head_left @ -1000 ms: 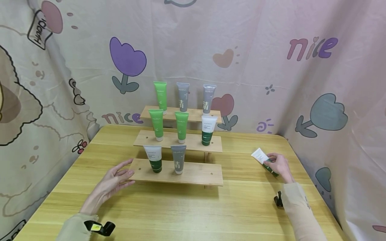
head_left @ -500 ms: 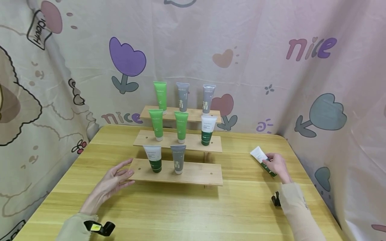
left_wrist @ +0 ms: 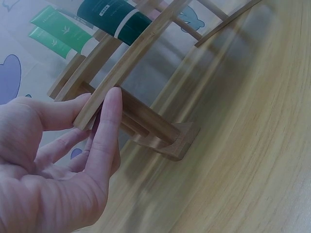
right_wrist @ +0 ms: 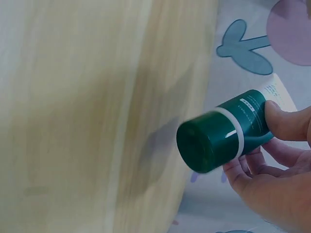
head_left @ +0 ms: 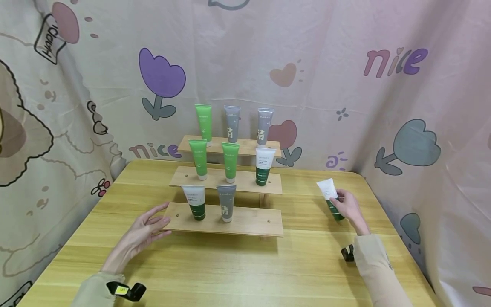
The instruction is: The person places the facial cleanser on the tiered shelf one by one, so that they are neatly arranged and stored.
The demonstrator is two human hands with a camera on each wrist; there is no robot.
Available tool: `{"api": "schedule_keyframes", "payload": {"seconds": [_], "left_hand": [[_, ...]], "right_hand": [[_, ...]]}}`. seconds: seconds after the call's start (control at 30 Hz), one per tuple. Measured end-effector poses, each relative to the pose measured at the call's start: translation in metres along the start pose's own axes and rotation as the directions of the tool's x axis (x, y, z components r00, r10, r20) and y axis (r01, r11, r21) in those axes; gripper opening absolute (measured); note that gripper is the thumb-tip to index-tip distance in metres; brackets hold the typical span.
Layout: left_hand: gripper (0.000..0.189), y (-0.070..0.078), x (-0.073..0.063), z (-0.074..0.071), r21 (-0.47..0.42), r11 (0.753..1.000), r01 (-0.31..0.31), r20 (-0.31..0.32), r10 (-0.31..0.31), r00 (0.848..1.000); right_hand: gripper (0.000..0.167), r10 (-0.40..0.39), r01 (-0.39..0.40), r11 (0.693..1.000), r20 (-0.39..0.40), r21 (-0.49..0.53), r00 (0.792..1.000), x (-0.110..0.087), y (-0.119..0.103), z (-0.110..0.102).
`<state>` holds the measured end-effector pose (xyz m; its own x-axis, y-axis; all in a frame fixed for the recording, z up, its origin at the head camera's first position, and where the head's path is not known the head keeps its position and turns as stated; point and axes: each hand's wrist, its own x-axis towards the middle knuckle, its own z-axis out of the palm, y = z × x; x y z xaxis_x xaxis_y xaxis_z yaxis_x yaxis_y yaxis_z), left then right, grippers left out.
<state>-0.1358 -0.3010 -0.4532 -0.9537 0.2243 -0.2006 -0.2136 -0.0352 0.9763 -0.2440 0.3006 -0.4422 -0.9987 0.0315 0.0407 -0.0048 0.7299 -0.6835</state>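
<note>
My right hand (head_left: 348, 207) grips a white and dark green squeeze tube (head_left: 330, 192) at the table's right side. The right wrist view shows this tube's green cap (right_wrist: 197, 145) tilted toward the camera, with the tabletop below. At the left, my left hand (head_left: 141, 232) pinches the end of the lowest board of a three-tier wooden display stand (head_left: 245, 221), thumb on one face and fingers on the other. That board carries a white and green tube (head_left: 196, 204) and a grey tube (head_left: 227, 202), both upright; its right end is bare.
On the middle tier stand two bright green tubes (head_left: 199, 157) and a white and green tube (head_left: 264, 164). The top tier bears a green tube (head_left: 204, 121) and two grey-blue tubes (head_left: 266, 123). A patterned curtain (head_left: 322, 38) surrounds the wooden table (head_left: 307, 264).
My right hand has raised the white and green tube from lying on the table, turned it more upright and shifted slightly left. My left hand has stayed at the stand.
</note>
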Motion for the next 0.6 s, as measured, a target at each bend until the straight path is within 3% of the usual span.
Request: {"api": "schedule_keyframes", "payload": {"seconds": [0.2,0.6], "left_hand": [[0.076,0.0,0.0,0.001,0.005,1.0,0.002,-0.009,-0.002,1.0],[0.077,0.001,0.0,0.001,0.019,1.0,0.016,-0.008,-0.016,1.0]], "right_hand": [[0.047,0.012,-0.013,0.996,0.013,0.087,1.0,-0.004,-0.013,0.0],[0.05,-0.027,0.026,0.987,0.004,0.158,1.0,-0.007,-0.034,-0.001]]}}
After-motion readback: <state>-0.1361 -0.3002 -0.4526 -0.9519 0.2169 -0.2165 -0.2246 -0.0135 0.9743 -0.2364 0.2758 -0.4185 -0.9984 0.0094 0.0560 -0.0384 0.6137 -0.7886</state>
